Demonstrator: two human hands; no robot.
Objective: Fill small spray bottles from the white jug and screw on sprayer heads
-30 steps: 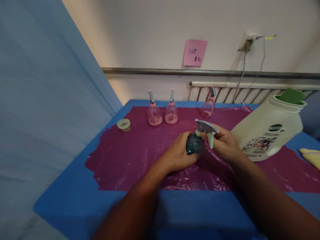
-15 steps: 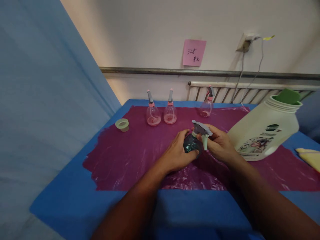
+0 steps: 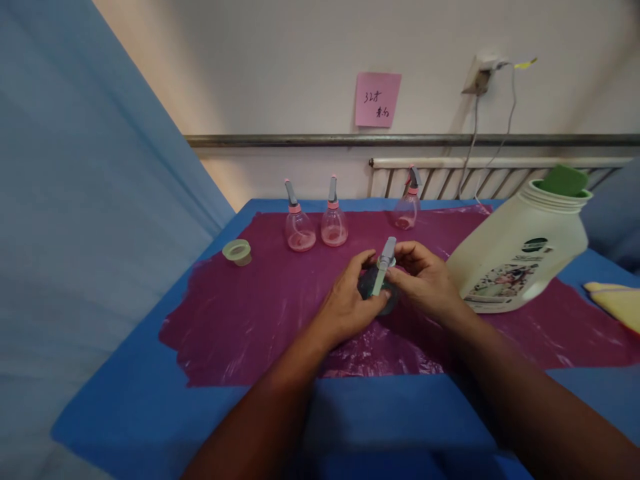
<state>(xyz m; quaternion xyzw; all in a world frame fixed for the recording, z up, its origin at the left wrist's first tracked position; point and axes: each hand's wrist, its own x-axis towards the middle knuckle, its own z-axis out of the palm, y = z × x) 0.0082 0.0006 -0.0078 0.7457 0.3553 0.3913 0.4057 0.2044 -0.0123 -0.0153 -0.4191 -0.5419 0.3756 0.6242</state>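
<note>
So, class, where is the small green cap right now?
In the head view the small green cap sits at the left edge of the purple sheet, left of the nearest pink spray bottle and apart from the left hand.

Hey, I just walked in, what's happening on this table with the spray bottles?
A person holds a small dark teal spray bottle on the purple plastic sheet. The left hand wraps its body, and the right hand grips its grey trigger head, which points toward the camera. Three clear pink spray bottles stand at the back, and a large white plastic jug with a green lid sits to the right.
</note>
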